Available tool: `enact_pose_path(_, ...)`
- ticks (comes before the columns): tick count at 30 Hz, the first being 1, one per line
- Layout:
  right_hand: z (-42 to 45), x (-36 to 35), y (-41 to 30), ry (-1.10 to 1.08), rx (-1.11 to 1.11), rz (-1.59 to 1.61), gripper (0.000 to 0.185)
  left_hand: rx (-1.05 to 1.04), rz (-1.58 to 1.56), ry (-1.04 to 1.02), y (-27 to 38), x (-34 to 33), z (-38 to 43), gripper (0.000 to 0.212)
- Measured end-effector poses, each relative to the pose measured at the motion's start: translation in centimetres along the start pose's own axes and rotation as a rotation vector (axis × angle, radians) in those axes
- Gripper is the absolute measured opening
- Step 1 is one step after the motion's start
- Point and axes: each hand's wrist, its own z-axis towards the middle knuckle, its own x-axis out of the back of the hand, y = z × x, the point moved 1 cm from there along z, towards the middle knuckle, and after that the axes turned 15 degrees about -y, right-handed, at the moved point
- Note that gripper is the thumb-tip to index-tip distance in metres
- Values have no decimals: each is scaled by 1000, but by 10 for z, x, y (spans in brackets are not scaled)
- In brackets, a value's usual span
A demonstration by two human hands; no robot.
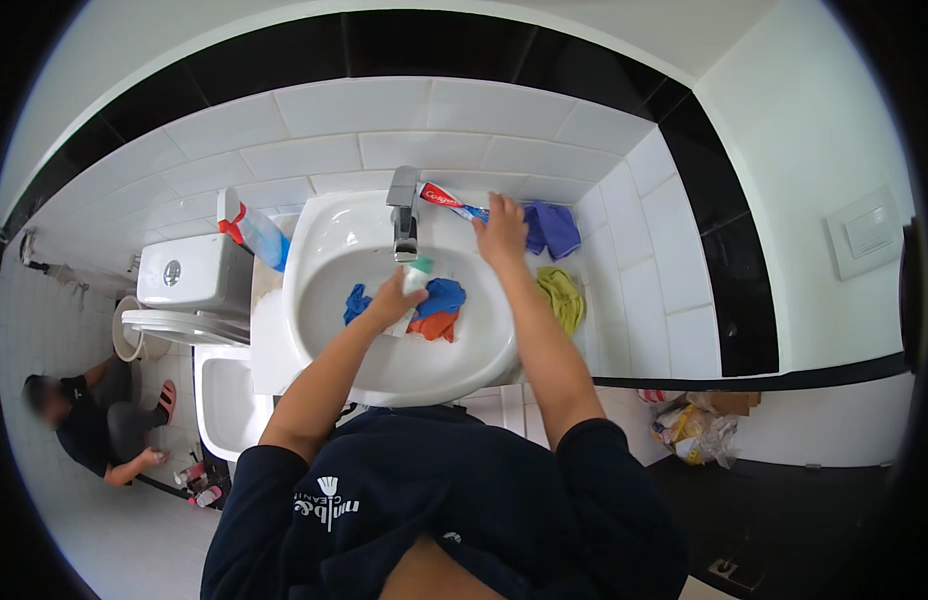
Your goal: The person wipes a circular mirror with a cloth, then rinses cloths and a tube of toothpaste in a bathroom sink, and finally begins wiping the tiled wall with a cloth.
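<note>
My left hand (393, 301) holds a white container with a green cap (419, 271) over the basin of the white sink (344, 367), below the faucet (405, 217). Blue cloth (443, 297) and an orange cloth (435, 327) lie in the basin, partly behind that hand. On the sink's back ledge, my right hand (503, 231) has its thumb and fingers around the right end of a Colgate toothpaste package (443, 196). A purple cloth (554, 229) lies just right of this hand, with a yellow-green cloth (561, 296) nearer me.
A spray bottle (258, 232) with blue liquid stands left of the sink, near the toilet tank (183, 270). Another person (96, 420) crouches at far left by a bucket (134, 337) and pink bottles (201, 484). Plastic bags (695, 431) lie low on the right.
</note>
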Motion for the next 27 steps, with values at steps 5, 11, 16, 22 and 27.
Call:
enact_pose_path(5,3,27,11,-663,-101,-215,44,-197,608,95,-14,-25,7,59)
enact_pose_path(11,-82,15,-5,-844,-285,644,34,-29,-465,-137,12,-35,11,49)
enact_pose_path(16,-106,0,-37,-847,-271,1032,25,-23,-755,-207,1,-26,18,31)
enact_pose_path(22,-121,-21,-42,-821,-352,1042,20,39,-740,-67,-2,-34,7,23)
enact_pose_path(27,-151,-35,3,-580,-550,1242,24,-29,-688,-231,-12,-74,46,23)
